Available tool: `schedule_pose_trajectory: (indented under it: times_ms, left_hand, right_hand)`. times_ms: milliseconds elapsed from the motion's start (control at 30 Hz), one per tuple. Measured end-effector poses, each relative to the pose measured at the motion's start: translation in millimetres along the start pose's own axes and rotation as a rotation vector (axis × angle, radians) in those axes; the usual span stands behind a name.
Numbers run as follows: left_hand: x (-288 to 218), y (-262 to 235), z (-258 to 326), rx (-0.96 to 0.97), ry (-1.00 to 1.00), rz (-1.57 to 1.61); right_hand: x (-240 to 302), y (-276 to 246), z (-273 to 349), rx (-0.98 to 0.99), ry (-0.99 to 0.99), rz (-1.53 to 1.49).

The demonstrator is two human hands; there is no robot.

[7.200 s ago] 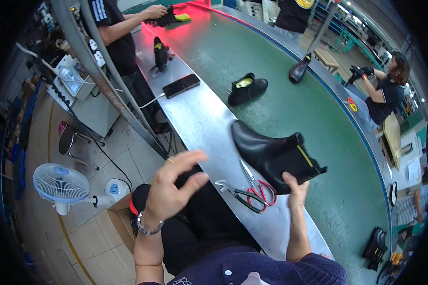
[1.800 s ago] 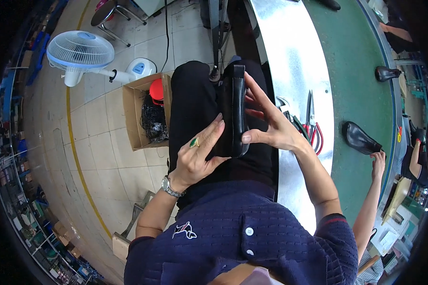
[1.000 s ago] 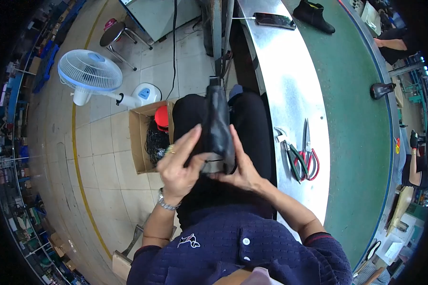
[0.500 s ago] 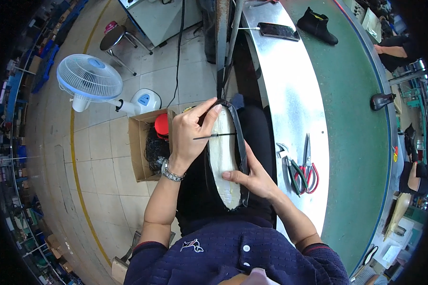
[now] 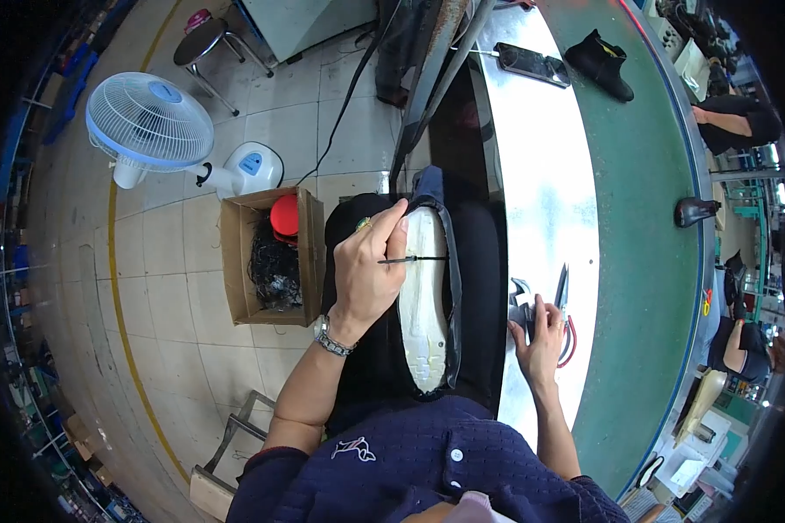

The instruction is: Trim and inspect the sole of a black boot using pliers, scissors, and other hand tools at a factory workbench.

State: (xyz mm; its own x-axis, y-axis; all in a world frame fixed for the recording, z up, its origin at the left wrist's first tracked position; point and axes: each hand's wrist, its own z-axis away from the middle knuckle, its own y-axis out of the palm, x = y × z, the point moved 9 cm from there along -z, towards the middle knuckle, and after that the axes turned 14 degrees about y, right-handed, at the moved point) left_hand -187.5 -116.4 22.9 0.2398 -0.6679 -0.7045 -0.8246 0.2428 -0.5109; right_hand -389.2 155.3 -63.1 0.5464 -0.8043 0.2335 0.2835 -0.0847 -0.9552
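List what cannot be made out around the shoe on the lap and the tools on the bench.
- Shoe, head view: upper hidden, only the pale sole shows.
- Thin tool in the left hand: too small to identify.
- Pliers: partly covered by the right hand.
- Cardboard box: dark contents indistinct.

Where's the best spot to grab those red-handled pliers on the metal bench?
Probably by the red handles, coming in from the person's side, where the right hand already rests. The pliers lie flat on the metal bench with the dark pointed jaws aimed away, so the handles are the near, blunt end to close around.
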Motion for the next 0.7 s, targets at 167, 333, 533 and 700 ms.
schedule_pose_trajectory:
  times_ms: [167,333,533,700]
  left_hand:
    - [-4,-1,-3,0.055,0.043,-0.039]
    - [0,0,0,0.081,0.073,-0.009]
    - [-1,0,-2,0.078,0.093,0.005]
    - [0,-1,-2,0.077,0.098,0.023]
  right_hand:
    - [-8,5,-7,0.107,-0.014,-0.063]
    - [39,-26,-18,0.662,0.673,-1.192]
    - [143,-71,-9,1.132,0.417,-0.897]
    - [193,-66,-3,1.227,0.341,-0.822]
